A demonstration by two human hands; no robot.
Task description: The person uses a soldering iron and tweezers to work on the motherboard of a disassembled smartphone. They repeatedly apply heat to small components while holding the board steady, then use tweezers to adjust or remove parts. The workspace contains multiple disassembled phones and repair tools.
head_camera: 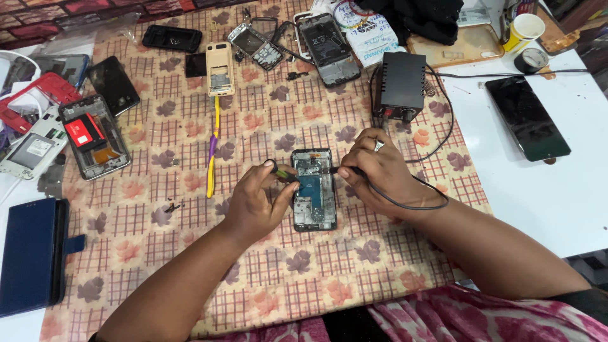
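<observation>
Opened black phone with exposed blue circuit board (313,190): flat on the checked floral cloth (253,114), centre. Left hand (256,202), left of phone, pinches a dark green-tipped tool (283,172); right hand (380,168) grips a corded soldering iron (329,170), tip on the board, cord running to the black box station (399,85) behind.

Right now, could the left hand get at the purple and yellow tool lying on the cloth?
Probably yes: the purple and yellow tool lies uncovered beside the left hand, though that hand already holds a small tool.
</observation>
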